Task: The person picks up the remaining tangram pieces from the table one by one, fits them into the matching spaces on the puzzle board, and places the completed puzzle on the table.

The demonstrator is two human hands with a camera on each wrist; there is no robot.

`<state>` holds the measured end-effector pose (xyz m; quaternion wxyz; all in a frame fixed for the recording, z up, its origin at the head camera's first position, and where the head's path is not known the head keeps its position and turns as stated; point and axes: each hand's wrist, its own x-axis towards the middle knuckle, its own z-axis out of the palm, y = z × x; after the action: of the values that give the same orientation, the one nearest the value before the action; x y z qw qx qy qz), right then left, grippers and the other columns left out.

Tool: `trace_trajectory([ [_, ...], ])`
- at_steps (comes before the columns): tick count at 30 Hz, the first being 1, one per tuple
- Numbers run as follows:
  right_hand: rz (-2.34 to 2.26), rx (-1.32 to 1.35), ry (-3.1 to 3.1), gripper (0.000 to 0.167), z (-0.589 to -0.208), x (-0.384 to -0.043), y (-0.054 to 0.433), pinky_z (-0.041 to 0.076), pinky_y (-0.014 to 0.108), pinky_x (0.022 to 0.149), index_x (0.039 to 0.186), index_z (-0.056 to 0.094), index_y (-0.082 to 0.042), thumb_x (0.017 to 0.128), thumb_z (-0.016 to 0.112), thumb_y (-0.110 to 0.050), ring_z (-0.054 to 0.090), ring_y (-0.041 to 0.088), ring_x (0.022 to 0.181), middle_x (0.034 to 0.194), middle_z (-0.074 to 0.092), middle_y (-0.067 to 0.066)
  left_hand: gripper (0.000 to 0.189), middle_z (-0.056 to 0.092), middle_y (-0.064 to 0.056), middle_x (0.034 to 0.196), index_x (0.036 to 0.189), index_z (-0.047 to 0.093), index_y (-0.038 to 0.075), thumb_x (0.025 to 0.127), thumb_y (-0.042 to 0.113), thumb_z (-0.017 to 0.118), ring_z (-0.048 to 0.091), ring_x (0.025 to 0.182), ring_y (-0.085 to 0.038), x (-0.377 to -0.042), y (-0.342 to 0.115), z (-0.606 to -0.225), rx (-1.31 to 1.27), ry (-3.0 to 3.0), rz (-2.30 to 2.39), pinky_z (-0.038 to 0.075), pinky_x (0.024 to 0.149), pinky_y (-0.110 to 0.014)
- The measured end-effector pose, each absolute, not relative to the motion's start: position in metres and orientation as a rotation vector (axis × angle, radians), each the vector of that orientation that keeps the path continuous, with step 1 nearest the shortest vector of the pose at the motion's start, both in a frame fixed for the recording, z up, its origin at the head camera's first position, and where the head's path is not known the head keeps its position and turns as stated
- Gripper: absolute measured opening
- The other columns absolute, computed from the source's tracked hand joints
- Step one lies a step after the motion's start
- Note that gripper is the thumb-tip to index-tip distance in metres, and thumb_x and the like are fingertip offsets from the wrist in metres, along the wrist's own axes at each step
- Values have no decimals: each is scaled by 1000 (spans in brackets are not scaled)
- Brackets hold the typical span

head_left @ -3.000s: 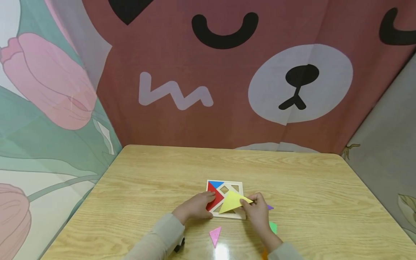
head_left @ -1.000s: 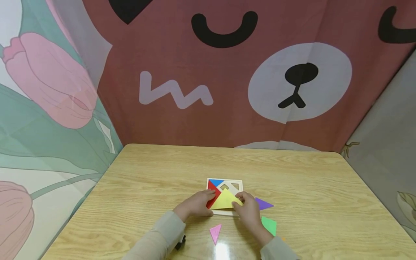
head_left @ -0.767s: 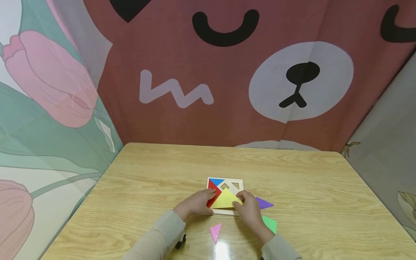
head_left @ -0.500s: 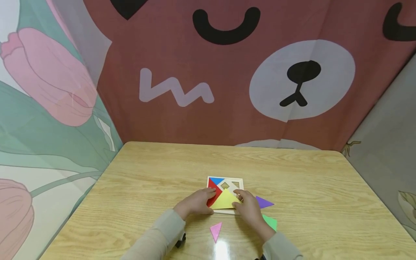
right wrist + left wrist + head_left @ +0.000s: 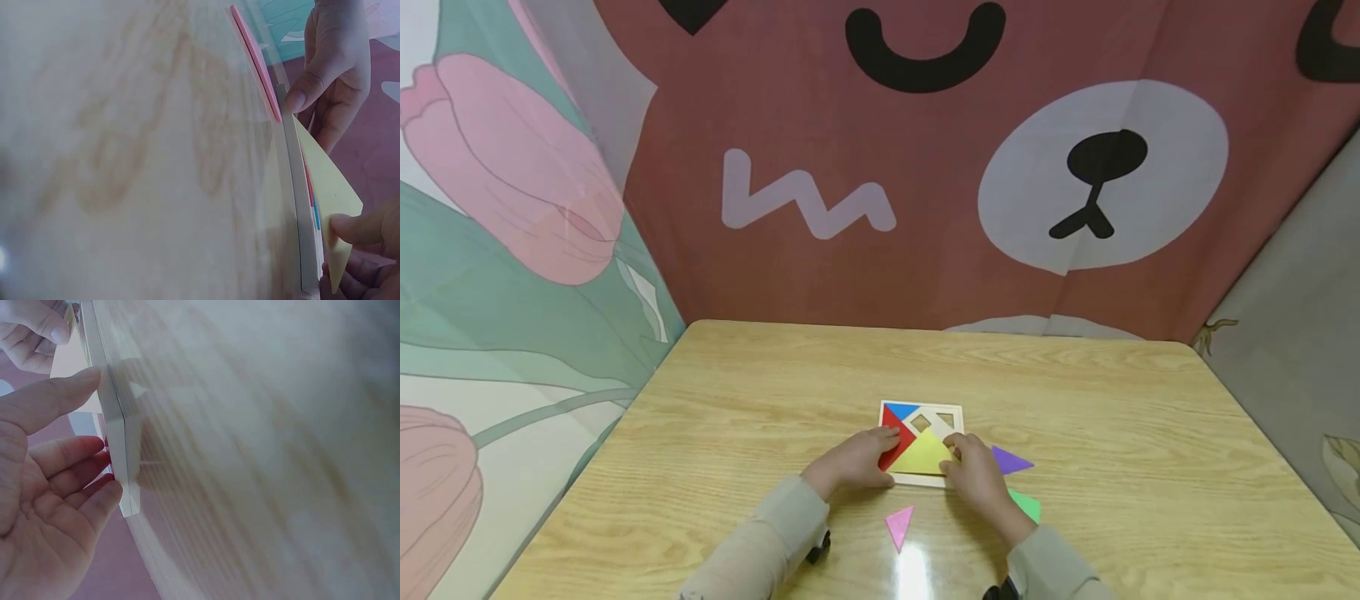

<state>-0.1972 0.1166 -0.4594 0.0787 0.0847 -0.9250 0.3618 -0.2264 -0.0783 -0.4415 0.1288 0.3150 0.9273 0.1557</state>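
Note:
A pale wooden tangram board (image 5: 917, 481) lies on the table, with a red triangle (image 5: 891, 421) and a blue triangle (image 5: 901, 410) set in its left and upper-left parts. My left hand (image 5: 852, 461) holds the board's near left corner, thumb at the front edge and fingertips over the red triangle. Between the thumb and fingers of my right hand (image 5: 976, 475) is the right corner of a large yellow triangle (image 5: 922, 457). It covers the near part of the board, point away from me. In the right wrist view the yellow triangle (image 5: 331, 187) tilts up off the board on the pinched side.
A pink triangle (image 5: 899, 527) lies on the table in front of the board. To the right are a purple triangle (image 5: 1009, 460) and a green piece (image 5: 1026, 505), partly hidden by the right forearm. Two cut-outs show in the board's upper right.
My right hand has carried the yellow triangle left and turned it, bringing its long side along the board's front edge and lower. My left hand stays at the board's corner.

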Motion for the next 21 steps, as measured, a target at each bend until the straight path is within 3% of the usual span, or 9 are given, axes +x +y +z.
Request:
trace_trajectory([
  [5, 1059, 272, -2805, 25, -458, -198, 117, 39, 28, 54, 91, 60, -1, 66, 66, -1, 43, 14, 62, 68, 45, 0, 61, 37, -7, 132, 126, 43, 0, 73, 21, 65, 29, 123, -23, -227, -78, -442, 912, 2691, 464, 24, 99, -29],
  [13, 1062, 407, -2880, 47, -455, -199, 120, 32, 24, 47, 115, 53, -4, 69, 64, 1, 36, 11, 54, 60, 38, -2, 61, 36, -5, 134, 127, 42, 2, 74, 22, 65, 28, 124, -21, -227, -78, -443, 879, 2685, 472, 24, 99, -30],
  [21, 998, 527, -2939, 60, -453, -203, 122, 32, 25, 48, 126, 46, -12, 70, 65, 1, 34, 12, 55, 61, 38, -1, 62, 36, -5, 134, 127, 42, 2, 74, 23, 66, 28, 124, -21, -228, -78, -444, 880, 2686, 469, 25, 99, -30],
])
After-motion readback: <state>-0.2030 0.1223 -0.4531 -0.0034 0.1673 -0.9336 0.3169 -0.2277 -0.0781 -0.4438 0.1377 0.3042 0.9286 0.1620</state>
